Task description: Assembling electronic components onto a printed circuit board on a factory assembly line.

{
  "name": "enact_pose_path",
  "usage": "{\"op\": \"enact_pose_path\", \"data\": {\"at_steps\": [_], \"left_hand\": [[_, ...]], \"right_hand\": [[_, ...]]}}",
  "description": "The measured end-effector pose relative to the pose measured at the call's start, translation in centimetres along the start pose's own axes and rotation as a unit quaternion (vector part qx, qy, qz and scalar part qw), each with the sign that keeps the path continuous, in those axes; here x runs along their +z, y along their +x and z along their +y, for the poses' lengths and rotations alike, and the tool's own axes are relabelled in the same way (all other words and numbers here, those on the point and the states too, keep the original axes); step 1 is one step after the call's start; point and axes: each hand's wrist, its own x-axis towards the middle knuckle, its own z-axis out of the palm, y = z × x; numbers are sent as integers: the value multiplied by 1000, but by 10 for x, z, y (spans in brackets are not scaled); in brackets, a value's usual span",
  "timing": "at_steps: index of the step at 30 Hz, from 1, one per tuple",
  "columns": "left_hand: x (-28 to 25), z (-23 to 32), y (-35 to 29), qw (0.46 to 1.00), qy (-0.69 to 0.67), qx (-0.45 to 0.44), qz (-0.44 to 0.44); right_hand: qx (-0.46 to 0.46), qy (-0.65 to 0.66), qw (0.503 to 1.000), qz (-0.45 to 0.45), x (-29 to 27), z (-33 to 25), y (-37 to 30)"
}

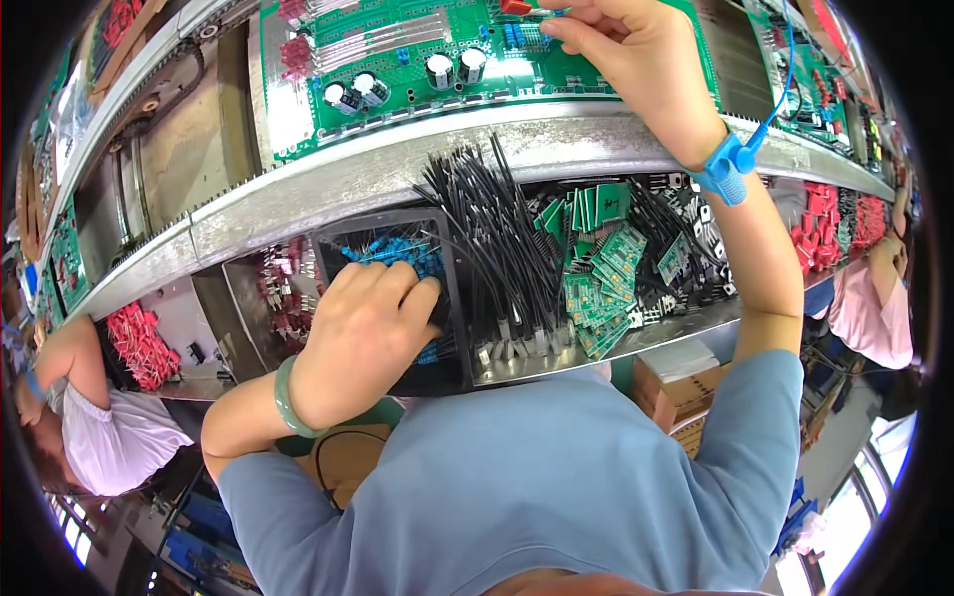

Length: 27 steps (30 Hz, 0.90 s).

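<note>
Key relation: the row of blue components (525,37) on the green circuit board (566,74) sits just left of my right hand's (636,48) fingertips and a touch nearer the body. These parts stand side by side, long axes roughly fore-and-aft. Right hand is the near one, reaching over the metal rail (397,164) from the right. White-topped capacitors (471,66) are further left and nearer the rail.

Right grip: thumb and index pressed together, pinching a small blue part (560,13) at the board. Most of it is behind the fingers, so I can't read its long axis or whether it touches the board.

Left hand (363,323) is over on the body side of the rail, down in the black bin (456,288). Loose blue parts (397,248) lie right past its knuckles toward the far wall, axes mixed, thin leads sticking up; a few more show beneath the fingers. Left grip: fingers curled downward, tips hidden. Can't tell if it's closed on anything.

Bundle of black leads (517,258) stands just right of the bin.
</note>
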Motion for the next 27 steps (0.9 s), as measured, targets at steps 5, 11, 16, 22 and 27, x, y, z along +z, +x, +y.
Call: {"op": "enact_pose_path", "data": {"at_steps": [5,11,16,22,27], "left_hand": [[8,1,-7,999,-26,-21,26],[7,2,-5,997,-65,-28,32],[11,2,-9,995,-78,-50,25],[8,6,-6,998,-48,-35,38],[19,1,-14,999,-21,-26,21]], "right_hand": [[-12,-10,1000,4,0,-8,1],[0,-17,1000,6,0,-5,1],[-2,-56,998,-7,-2,-11,3],[56,-58,992,-98,-17,-19,15],[73,-115,985,-104,-16,-26,22]]}}
